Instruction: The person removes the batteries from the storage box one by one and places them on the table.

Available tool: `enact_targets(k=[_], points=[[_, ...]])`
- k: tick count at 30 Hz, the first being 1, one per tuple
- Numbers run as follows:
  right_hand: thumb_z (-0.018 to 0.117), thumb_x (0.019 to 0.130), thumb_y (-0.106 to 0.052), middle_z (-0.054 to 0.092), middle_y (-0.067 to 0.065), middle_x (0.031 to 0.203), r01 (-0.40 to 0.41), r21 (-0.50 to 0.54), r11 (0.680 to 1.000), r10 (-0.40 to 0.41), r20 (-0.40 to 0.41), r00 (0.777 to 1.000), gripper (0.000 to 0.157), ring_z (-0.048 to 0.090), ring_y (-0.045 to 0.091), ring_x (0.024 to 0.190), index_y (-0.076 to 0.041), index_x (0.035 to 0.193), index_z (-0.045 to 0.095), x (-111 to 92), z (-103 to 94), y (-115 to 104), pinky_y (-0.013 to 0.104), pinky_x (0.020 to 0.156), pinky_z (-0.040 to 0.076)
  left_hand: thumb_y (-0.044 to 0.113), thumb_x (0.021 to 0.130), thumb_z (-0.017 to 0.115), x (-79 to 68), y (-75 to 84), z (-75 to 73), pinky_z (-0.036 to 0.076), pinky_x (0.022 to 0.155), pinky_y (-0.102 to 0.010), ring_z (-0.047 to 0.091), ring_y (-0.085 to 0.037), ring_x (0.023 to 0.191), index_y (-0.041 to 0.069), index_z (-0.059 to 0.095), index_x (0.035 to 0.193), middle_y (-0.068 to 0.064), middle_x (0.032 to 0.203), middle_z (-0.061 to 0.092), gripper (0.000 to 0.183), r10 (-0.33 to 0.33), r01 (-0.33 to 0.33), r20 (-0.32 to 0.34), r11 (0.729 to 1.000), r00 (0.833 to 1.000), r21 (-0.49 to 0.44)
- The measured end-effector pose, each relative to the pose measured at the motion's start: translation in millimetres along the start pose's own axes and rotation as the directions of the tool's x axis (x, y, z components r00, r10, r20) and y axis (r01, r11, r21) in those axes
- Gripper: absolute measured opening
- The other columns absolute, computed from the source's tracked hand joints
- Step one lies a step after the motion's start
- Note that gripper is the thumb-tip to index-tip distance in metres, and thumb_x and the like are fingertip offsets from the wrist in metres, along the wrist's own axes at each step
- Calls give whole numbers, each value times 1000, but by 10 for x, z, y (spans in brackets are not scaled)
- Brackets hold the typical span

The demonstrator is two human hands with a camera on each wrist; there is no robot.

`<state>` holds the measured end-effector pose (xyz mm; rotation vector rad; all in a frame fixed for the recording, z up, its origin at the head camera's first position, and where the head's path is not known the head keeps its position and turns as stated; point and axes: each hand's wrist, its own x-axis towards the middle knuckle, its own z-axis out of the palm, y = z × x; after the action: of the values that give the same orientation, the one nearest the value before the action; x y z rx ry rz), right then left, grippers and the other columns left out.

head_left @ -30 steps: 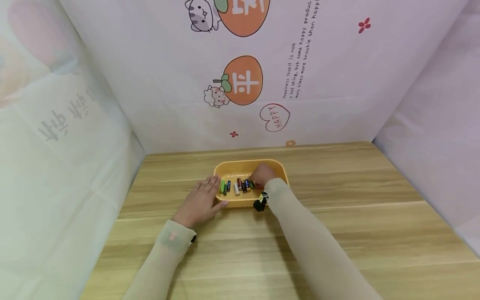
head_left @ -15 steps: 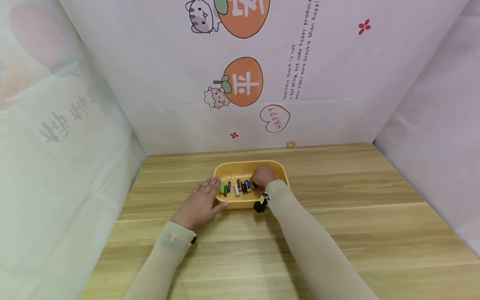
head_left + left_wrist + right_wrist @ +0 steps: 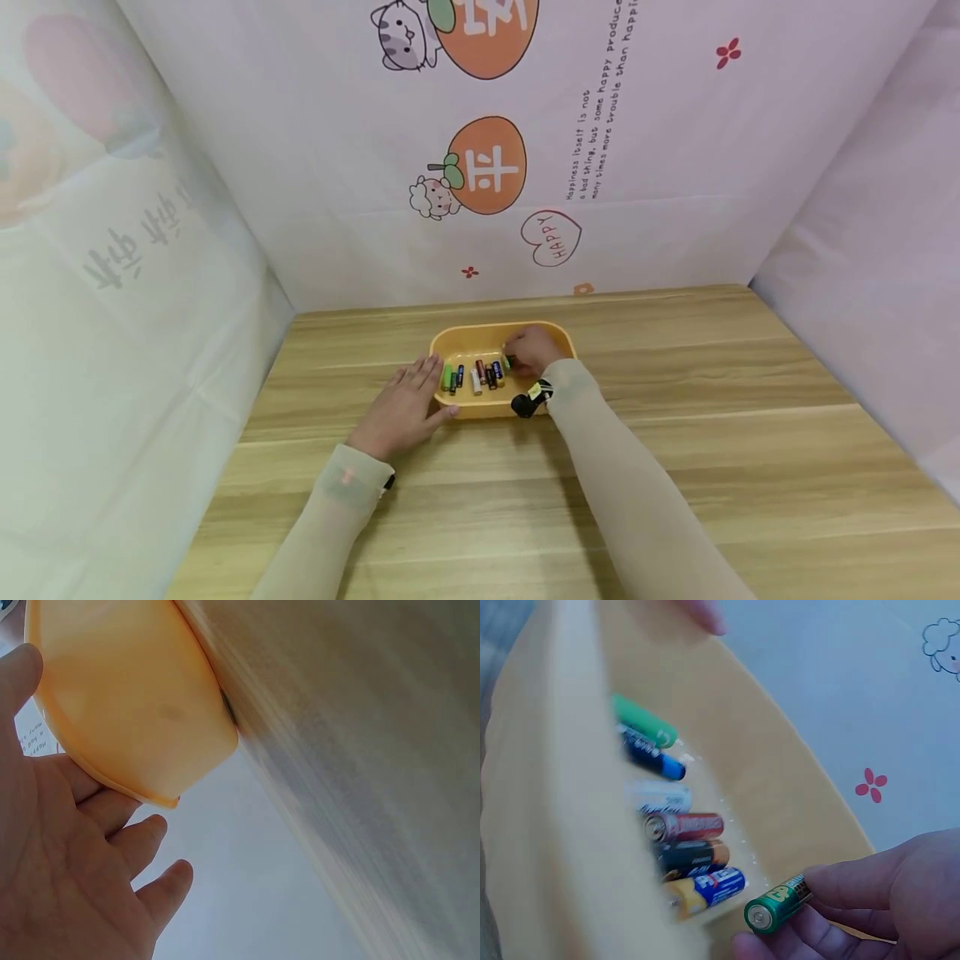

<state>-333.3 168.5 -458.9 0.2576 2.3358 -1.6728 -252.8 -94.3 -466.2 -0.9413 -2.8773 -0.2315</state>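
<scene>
A yellow plastic bin (image 3: pixel 480 410) stands on the table with several batteries lying inside. In the right wrist view my right hand (image 3: pixel 885 900) pinches a green battery (image 3: pixel 776 906) between thumb and fingers, inside the bin's right part. Left of it lie a blue and yellow battery (image 3: pixel 714 891), a black one (image 3: pixel 694 856), a red one (image 3: pixel 686 826), a white one (image 3: pixel 660 796), a dark blue one (image 3: pixel 651 754) and a light green one (image 3: pixel 646 724). My left hand (image 3: pixel 401 408) rests against the bin's left end, its fingers fairly straight along the rim.
Wood-grain tabletop (image 3: pixel 465 508) surrounds the bin. Behind it rises a white printed cloth wall (image 3: pixel 360 208) with cartoon drawings, and similar cloth hangs at left and right. A small black device (image 3: pixel 528 402) sits at my right wrist.
My right hand has lifted and turned slightly within the bin, and the green battery has come up with it. The left hand stays in place at the bin.
</scene>
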Motion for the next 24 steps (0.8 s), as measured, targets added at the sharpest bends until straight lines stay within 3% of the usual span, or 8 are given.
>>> enact_targets(k=[6,19,24], points=[[58,97,-4,62,16,99,17,117,993,-21,30,999,24,62,23,80,7,117,61,-28,-53,-6,37,72,57,59,98,41,-10,1,-6,14,116,-47,15,-29,146,3,18,155,-11,160,16,83,-13,13,23,1000,1000,-7],[56,98,-4,58,21,111,26,188,982,-35,42,999,30,62,26,88,9,124,56,-77,-165,1,42,82,55,60,98,40,23,-33,4,13,116,-46,12,-29,147,3,14,155,-11,161,11,85,-18,18,45,1000,999,7],[55,99,-6,57,22,112,30,163,986,-39,50,998,31,61,28,91,10,126,55,-125,-216,8,43,84,54,60,99,39,7,-33,4,12,117,-44,11,-29,147,1,15,155,-12,160,11,85,-16,15,46,1000,999,27]])
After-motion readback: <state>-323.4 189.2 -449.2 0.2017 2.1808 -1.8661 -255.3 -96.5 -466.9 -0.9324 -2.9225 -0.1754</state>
